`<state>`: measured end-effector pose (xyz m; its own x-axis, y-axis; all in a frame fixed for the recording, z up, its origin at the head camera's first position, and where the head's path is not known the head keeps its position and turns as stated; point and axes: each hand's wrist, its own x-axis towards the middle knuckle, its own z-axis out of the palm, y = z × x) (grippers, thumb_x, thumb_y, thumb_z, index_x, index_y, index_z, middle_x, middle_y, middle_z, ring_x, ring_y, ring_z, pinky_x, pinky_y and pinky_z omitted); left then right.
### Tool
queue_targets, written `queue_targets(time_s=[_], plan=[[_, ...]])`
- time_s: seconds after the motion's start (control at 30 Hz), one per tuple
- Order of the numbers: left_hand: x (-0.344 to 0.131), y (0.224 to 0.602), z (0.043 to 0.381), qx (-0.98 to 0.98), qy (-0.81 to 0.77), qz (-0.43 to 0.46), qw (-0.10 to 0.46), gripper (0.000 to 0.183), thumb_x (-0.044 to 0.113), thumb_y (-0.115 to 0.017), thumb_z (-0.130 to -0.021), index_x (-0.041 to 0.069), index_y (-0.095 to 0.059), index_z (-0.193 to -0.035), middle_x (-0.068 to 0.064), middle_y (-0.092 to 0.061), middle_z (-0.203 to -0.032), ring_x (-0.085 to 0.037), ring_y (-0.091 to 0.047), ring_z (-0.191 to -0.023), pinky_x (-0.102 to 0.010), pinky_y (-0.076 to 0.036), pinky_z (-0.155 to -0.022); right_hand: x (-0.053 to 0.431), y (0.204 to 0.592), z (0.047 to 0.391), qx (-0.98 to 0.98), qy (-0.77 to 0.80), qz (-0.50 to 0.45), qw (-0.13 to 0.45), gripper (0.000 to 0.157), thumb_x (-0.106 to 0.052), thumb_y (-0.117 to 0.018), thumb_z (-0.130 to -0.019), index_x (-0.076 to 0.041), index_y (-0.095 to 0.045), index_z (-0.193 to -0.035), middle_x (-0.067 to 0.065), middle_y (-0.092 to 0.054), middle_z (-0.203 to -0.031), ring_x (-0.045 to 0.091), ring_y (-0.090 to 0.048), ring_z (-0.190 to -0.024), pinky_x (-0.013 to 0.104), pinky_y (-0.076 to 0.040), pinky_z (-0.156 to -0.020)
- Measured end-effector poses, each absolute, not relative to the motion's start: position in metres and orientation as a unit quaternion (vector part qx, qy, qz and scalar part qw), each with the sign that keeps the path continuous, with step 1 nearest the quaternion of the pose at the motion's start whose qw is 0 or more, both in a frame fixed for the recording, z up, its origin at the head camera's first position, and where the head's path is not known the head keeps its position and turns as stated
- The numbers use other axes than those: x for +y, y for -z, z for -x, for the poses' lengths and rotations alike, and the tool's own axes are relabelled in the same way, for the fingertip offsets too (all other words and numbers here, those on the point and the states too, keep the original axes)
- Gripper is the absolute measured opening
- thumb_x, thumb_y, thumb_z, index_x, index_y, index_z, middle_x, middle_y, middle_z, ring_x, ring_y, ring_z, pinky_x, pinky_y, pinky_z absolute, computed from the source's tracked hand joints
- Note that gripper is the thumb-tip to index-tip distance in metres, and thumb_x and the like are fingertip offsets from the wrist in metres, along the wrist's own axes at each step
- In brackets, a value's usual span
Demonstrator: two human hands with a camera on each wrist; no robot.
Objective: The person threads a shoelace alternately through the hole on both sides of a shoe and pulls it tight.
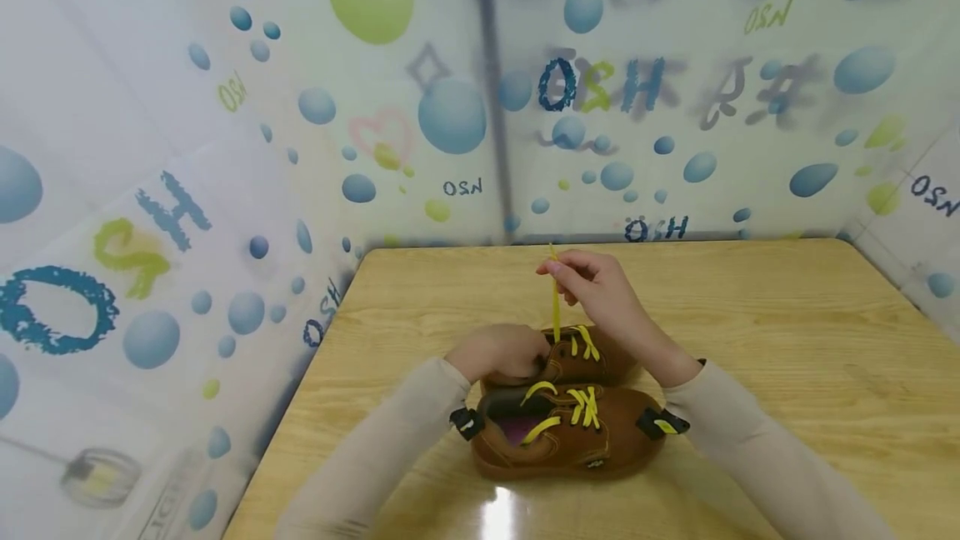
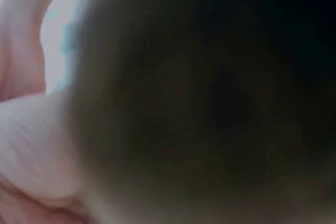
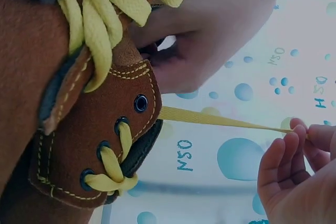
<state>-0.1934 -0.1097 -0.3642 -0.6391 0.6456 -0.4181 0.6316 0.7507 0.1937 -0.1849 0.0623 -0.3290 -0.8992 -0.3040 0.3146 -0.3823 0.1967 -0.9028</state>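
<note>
Two brown shoes with yellow laces stand side by side on the table, toes to the right. My right hand (image 1: 596, 286) is raised above the far shoe (image 1: 583, 368), pinching the end of a yellow shoelace (image 1: 556, 311). That lace runs taut from the shoe's upper eyelet area, as the right wrist view also shows. At the far shoe's opening, my left hand (image 1: 501, 350) grips the collar with bent fingers; its fingertips are hidden. The near shoe (image 1: 626, 432) has two loose lace ends by its opening. The left wrist view is mostly dark and blurred.
The wooden table (image 1: 765, 340) extends to both sides and behind the shoes. A printed wall sheet (image 1: 675, 148) with blue and green dots rises at its back edge. Black straps with small devices sit at both wrists, overlapping the near shoe in the head view.
</note>
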Motion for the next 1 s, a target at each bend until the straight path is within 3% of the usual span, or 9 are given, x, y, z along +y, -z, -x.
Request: queue_targets(time_s=[0.1,0.3,0.47,0.53,0.67,0.8,0.87,1.0], plan=[[-0.101,0.368,0.188,0.923,0.063,-0.334,0.182,0.031,0.016,-0.059,-0.097,0.021,-0.055,-0.067,0.008,-0.054,-0.065,-0.008,-0.046,-0.061,-0.024,-0.037,-0.061,0.063,0.330,0.185,-0.768,-0.598,-0.228,0.033,0.026,-0.027,-0.053,-0.103,-0.010,-0.072,-0.107,0.012,-0.052,-0.075,0.026,-0.046,-0.064,0.028,-0.031,-0.051],[-0.104,0.376,0.184,0.929,0.089,-0.337,0.125,0.026,0.020,-0.063,-0.094,0.020,-0.053,-0.070,0.008,-0.054,-0.066,-0.008,-0.048,-0.059,-0.025,-0.040,-0.058,0.061,0.334,0.185,-0.763,-0.600,-0.240,0.030,0.025,-0.026,-0.053,-0.103,-0.010,-0.072,-0.106,0.012,-0.052,-0.073,0.028,-0.046,-0.064,0.029,-0.032,-0.051],[-0.127,0.373,0.190,0.928,-0.054,-0.344,0.134,0.022,0.020,-0.060,-0.094,0.020,-0.054,-0.073,0.008,-0.047,-0.069,-0.007,-0.041,-0.059,-0.021,-0.033,-0.058,0.062,0.338,0.183,-0.756,-0.599,-0.263,0.030,0.024,-0.023,-0.053,-0.103,-0.008,-0.072,-0.106,0.008,-0.053,-0.071,0.025,-0.049,-0.063,0.029,-0.044,-0.059],[-0.136,0.366,0.193,0.921,-0.131,-0.341,0.134,0.021,0.018,-0.056,-0.096,0.016,-0.056,-0.075,0.005,-0.048,-0.074,-0.009,-0.041,-0.062,-0.022,-0.033,-0.060,0.063,0.338,0.182,-0.747,-0.600,-0.286,0.027,0.022,-0.020,-0.054,-0.103,-0.007,-0.071,-0.106,0.008,-0.056,-0.073,0.022,-0.050,-0.064,0.029,-0.047,-0.062],[-0.148,0.358,0.205,0.893,-0.288,-0.314,0.144,0.026,0.017,-0.047,-0.103,0.006,-0.057,-0.081,0.000,-0.047,-0.078,-0.012,-0.039,-0.064,-0.024,-0.034,-0.062,0.064,0.337,0.179,-0.732,-0.580,-0.358,-0.012,0.019,-0.016,-0.057,-0.101,-0.006,-0.072,-0.105,0.013,-0.062,-0.081,0.028,-0.054,-0.068,0.031,-0.049,-0.060],[-0.155,0.358,0.217,0.851,-0.439,-0.231,0.171,0.031,0.022,-0.046,-0.104,0.005,-0.062,-0.084,0.000,-0.059,-0.079,-0.009,-0.053,-0.069,-0.026,-0.049,-0.070,0.057,0.337,0.174,-0.731,-0.523,-0.431,-0.081,0.017,-0.017,-0.060,-0.099,-0.009,-0.074,-0.105,0.016,-0.071,-0.094,0.021,-0.063,-0.076,0.031,-0.055,-0.068],[-0.155,0.358,0.222,0.824,-0.501,-0.195,0.179,0.034,0.024,-0.047,-0.104,0.004,-0.065,-0.083,0.000,-0.065,-0.083,-0.010,-0.061,-0.077,-0.031,-0.055,-0.079,0.052,0.339,0.174,-0.742,-0.474,-0.464,-0.101,0.017,-0.018,-0.061,-0.099,-0.012,-0.074,-0.108,0.010,-0.074,-0.101,0.012,-0.066,-0.083,0.029,-0.056,-0.075],[-0.152,0.351,0.226,0.787,-0.556,-0.179,0.199,0.034,0.030,-0.049,-0.105,0.005,-0.070,-0.095,-0.003,-0.073,-0.099,-0.015,-0.068,-0.094,-0.040,-0.056,-0.094,0.047,0.344,0.175,-0.761,-0.370,-0.511,-0.149,0.024,-0.018,-0.057,-0.101,-0.016,-0.070,-0.121,0.002,-0.074,-0.110,0.005,-0.065,-0.091,0.023,-0.054,-0.082]])
